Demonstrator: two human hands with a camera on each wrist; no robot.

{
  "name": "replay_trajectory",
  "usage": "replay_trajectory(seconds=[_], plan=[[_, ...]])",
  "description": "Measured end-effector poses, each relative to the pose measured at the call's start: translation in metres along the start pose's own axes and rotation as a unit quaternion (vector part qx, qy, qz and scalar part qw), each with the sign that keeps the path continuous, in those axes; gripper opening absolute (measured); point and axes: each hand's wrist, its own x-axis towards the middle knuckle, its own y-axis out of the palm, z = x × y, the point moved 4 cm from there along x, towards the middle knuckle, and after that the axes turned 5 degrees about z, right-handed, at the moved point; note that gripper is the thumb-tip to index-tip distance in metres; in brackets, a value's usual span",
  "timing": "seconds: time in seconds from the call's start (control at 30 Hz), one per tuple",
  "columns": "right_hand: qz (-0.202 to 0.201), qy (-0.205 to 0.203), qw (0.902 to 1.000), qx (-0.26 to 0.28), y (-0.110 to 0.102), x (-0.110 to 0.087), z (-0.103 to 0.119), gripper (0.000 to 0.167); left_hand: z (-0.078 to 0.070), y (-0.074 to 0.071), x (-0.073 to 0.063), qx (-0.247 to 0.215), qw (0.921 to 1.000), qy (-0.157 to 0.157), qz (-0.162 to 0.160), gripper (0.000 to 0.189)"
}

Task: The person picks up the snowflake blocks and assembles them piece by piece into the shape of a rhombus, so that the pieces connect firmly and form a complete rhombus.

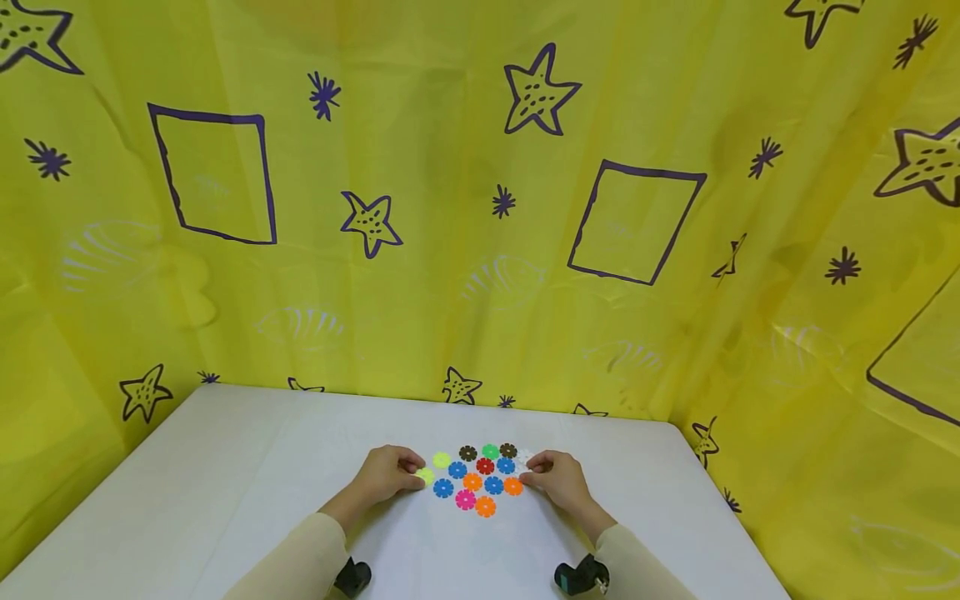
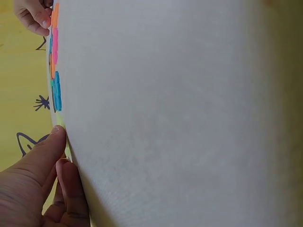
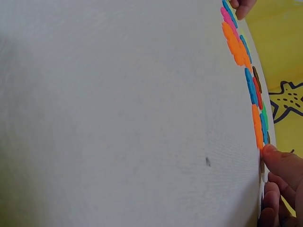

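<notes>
Flat, notched plastic flower discs in several colours lie grouped on the white table, among them a red disc (image 1: pixel 485 467), a pink disc (image 1: pixel 466 499) and an orange disc (image 1: pixel 486 507). At the group's left edge my left hand (image 1: pixel 386 476) holds a yellow disc (image 1: pixel 425 476) between thumb and fingers. On the opposite edge, my right hand (image 1: pixel 561 482) has its thumb and fingers round a white disc (image 1: pixel 524 457), partly covered by them. The right thumb lies close to another orange disc (image 1: pixel 513 486). In the left wrist view, the left thumb (image 2: pixel 49 146) overlaps the yellow disc.
A white table (image 1: pixel 277 467) reaches back to a yellow curtain (image 1: pixel 435 317) printed with stars and frames. Dark wrist devices, such as the right one (image 1: pixel 581 576), sit by both sleeves. Two brown discs and a green disc (image 1: pixel 491 451) form the group's far side.
</notes>
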Motion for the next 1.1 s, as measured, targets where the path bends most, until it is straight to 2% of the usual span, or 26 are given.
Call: replay_trajectory(seconds=[0.47,0.7,0.93,1.1], plan=[[0.000,0.010,0.9999,-0.002,-0.0028,0.0013,0.0008,0.023,0.0015,0.0024,0.0026,0.002,1.0000,-0.001,0.000,0.021],[0.003,0.022,0.9997,-0.005,-0.0021,0.0027,0.0000,0.024,-0.0024,0.0024,0.0010,-0.007,0.9998,-0.020,0.002,0.024],[0.000,0.027,0.9996,-0.002,0.0002,0.0027,0.0012,0.026,-0.0030,0.0043,0.0025,0.017,0.9996,-0.020,-0.009,0.023],[0.007,0.037,0.9993,-0.002,-0.0001,0.0026,0.0017,0.026,-0.0013,0.0050,0.0041,0.012,0.9996,-0.025,-0.006,0.024]])
